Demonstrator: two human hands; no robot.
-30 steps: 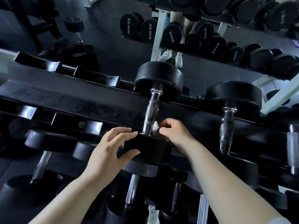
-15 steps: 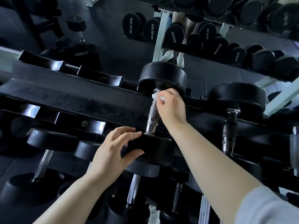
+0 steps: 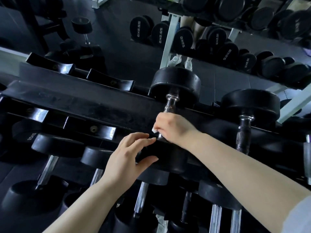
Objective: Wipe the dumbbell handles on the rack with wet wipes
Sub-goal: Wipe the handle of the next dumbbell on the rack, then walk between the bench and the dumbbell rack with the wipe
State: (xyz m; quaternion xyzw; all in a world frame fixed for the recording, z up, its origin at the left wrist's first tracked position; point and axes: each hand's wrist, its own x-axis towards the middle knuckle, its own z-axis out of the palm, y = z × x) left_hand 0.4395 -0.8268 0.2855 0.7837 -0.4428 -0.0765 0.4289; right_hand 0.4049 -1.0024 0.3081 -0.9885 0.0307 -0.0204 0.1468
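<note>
— Well, where were the hands at that moment?

— Nearest the camera, under both forearms, sat the lower-tier dumbbells with their chrome bars. Just above them the left hand rested on the near head of 1 dumbbell on the top tier of the rack. Its fingers were spread and nearly straight over the top of the head and its thumb lay against the face. It gripped nothing.

— And the other?

— The right hand was curled round the lower part of that dumbbell's handle, with the wet wipe bunched inside the fist. Only a white corner poked out on the left, just above the left fingertips.

— How much of the handle showed?

— The upper knurled stretch and the collar showed as bare metal. They ran up into the far head.

— Anything beside it?

— 1 neighbouring dumbbell lay to the right on the same tier, apart from both hands. To the left, 2 empty saddles sat on the far rail.

— Further off?

— Across the dark floor stood another rack with pale uprights, loaded with black dumbbells. Behind it were white shoes.
</note>
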